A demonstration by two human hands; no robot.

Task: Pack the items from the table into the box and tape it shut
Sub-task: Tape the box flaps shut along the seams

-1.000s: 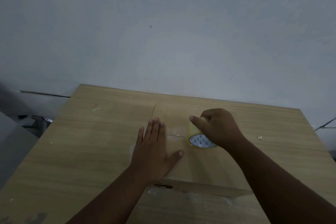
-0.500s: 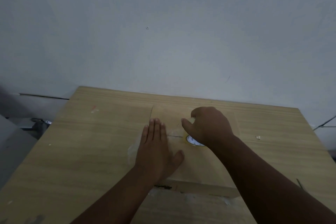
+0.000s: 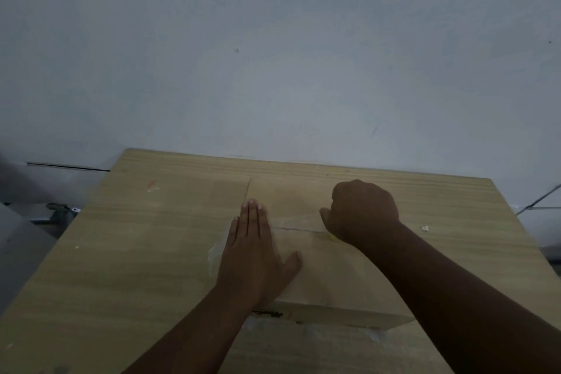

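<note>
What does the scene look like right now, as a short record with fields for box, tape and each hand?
box: cardboard, on the table, flaps closed
seam: runs across the top between the two hands
left hand: flat, palm down on the box's left part
right hand: fingers curled over the tape roll, at the seam
tape roll: mostly hidden; only a yellow edge shows

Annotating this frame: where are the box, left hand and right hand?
box (image 3: 321, 273), head view, near top flap.
left hand (image 3: 250, 261), head view, back of hand.
right hand (image 3: 364, 212), head view, back of hand.
</note>
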